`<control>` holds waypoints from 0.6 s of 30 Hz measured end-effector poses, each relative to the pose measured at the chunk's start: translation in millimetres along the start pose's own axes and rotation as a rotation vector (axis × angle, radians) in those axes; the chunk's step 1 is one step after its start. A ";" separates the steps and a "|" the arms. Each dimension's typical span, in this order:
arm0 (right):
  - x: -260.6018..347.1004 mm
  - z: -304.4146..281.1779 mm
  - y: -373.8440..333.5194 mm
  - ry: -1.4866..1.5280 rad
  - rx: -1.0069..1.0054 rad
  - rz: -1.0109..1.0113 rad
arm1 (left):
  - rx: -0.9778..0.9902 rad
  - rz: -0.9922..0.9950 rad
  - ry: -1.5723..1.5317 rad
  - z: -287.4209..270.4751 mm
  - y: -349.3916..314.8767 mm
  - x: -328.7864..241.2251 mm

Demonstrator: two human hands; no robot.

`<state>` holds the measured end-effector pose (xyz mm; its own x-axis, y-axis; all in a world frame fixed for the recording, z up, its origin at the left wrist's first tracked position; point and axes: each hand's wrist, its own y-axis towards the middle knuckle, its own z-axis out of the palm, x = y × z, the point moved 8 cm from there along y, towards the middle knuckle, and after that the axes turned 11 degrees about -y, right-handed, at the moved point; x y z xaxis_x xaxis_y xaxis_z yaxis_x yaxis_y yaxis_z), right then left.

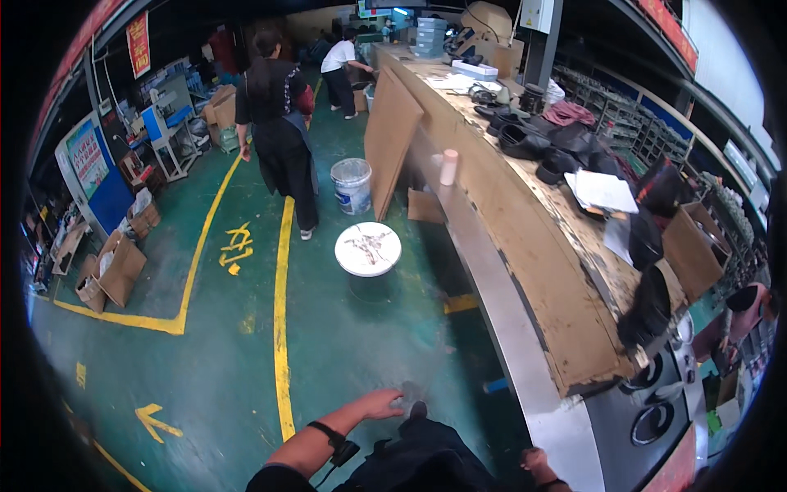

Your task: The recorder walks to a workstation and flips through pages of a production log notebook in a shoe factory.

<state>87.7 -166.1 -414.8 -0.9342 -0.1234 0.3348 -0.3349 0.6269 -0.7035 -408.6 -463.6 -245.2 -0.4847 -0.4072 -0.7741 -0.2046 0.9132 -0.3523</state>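
My left hand [384,404] hangs over the green floor in front of my body, its fingers loosely apart and nothing seen in them. A dark band with a small black device [340,443] is strapped round that forearm. My right hand [535,461] is low at the right, curled closed beside the metal ledge [533,394] of the long bench; no object shows in it. Whether it touches the ledge I cannot tell. Ahead of me on the floor stands a bucket with a stained white lid [368,249].
On the bench [492,197] lie black shoes [525,139], papers [602,191] and boxes. A pink cylinder [448,166] stands on its ledge. An open white bucket [352,186] and a leaning brown board [392,139] are ahead. One person [279,123] walks, another [338,66] stands farther off.
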 end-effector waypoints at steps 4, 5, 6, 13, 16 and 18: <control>167.7 -1.0 97.7 -0.127 0.042 -0.101 | -0.302 -0.407 -0.173 -70.8 -81.2 144.1; 208.7 5.5 119.6 -0.072 0.071 -0.184 | -0.401 -0.519 -0.213 -84.8 -114.0 175.9; 266.5 5.9 113.6 -0.069 0.069 -0.135 | -0.496 -0.645 -0.265 -92.9 -148.9 214.2; 577.6 36.3 156.1 -0.370 0.084 -0.351 | -0.565 -0.960 -0.387 -55.8 -300.5 361.3; 680.9 44.5 156.5 -0.424 0.022 -0.356 | -0.588 -0.757 -0.480 -81.8 -313.8 378.5; 705.9 70.9 159.4 -0.297 0.045 -0.241 | -0.577 -0.796 -0.685 -113.7 -310.8 428.4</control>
<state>-633.8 -207.8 -335.1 -0.8208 -0.4845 0.3026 -0.5483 0.5192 -0.6556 -649.4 -920.4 -407.5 0.4688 -0.6225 -0.6267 -0.6780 0.2011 -0.7070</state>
